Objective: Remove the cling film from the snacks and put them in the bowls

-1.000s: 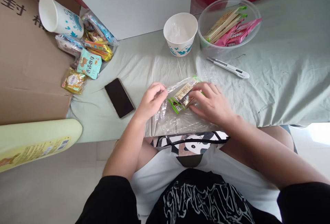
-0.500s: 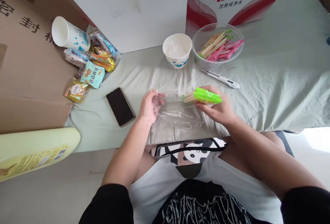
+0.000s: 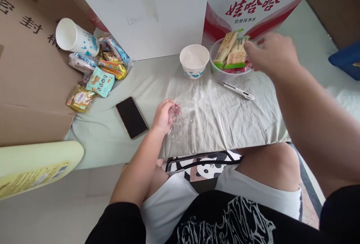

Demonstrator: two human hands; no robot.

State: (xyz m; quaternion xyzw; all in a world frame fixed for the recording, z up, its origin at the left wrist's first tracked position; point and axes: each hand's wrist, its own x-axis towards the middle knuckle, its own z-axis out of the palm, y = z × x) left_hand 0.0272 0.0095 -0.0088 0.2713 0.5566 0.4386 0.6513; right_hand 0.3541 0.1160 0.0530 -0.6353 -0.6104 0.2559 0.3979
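Left hand (image 3: pixel 165 116): its grip is curled closed on a crumpled clear plastic wrapper (image 3: pixel 184 110). The wrapper spreads to the right over the cloth-covered counter (image 3: pixel 152 79); being transparent, its far outline cannot be traced with certainty.

Right hand (image 3: pixel 274 54): positioned at the right side of a clear plastic bowl (image 3: pixel 223 74), fingers bent and pointing left, just beside the wafer packets (image 3: pixel 227 46). How far this grip is open, and whether it touches a packet, cannot be told; the back of the hand and the forearm block the view, and the hand conceals part of the bowl's right rim.

The wafer packets, green at the ends, lie tilted on top inside the bowl. A pink packet (image 3: pixel 238 70) shows only as a strip beneath them. The remaining contents are covered.

A white paper cup (image 3: pixel 194 63) stands upright just left of the bowl; its interior is pale and hard to read. A utility knife (image 3: pixel 237 90) lies in front of the bowl. A dark-screened phone (image 3: pixel 132 117) lies left of the left hand. A pale yellow bottle (image 3: pixel 42 161) is cut off by the left edge, and a blue object (image 3: pixel 347 59) by the right; the latter cannot be identified.
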